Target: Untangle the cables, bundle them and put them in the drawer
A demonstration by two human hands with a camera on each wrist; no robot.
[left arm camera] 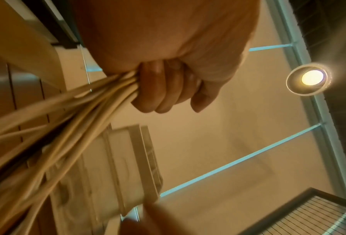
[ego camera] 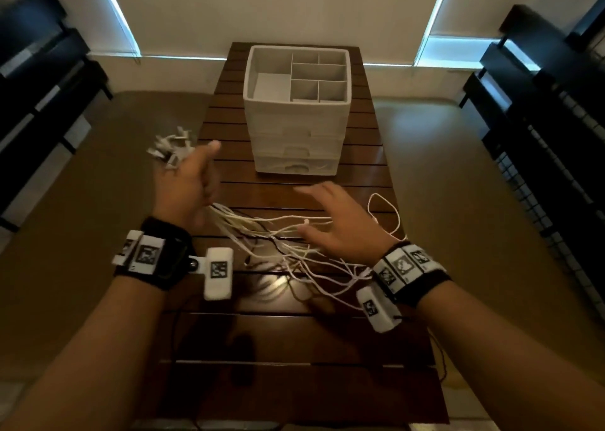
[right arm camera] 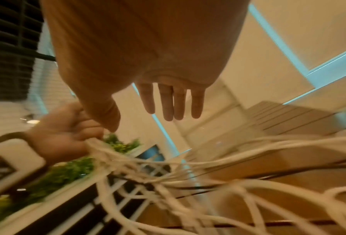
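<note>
My left hand (ego camera: 190,185) is raised over the table's left edge and grips a bunch of white cables (ego camera: 281,234). Their plug ends (ego camera: 172,149) stick out above the fist. In the left wrist view the curled fingers (left arm camera: 160,89) clamp the cream strands (left arm camera: 83,111). The loose lengths trail right and down onto the slatted wooden table (ego camera: 294,332) in a tangle, with at least one thin black cable among them. My right hand (ego camera: 340,224) hovers palm down over the strands with straight fingers (right arm camera: 172,101), holding nothing. The white drawer unit (ego camera: 296,112) stands behind, drawers closed.
The drawer unit's top tray (ego camera: 268,86) has several divided compartments, all bare. A cable loop (ego camera: 389,214) lies near the table's right edge. Dark shelving (ego camera: 540,135) flanks the right side and dark furniture (ego camera: 36,103) the left. Brown floor surrounds the narrow table.
</note>
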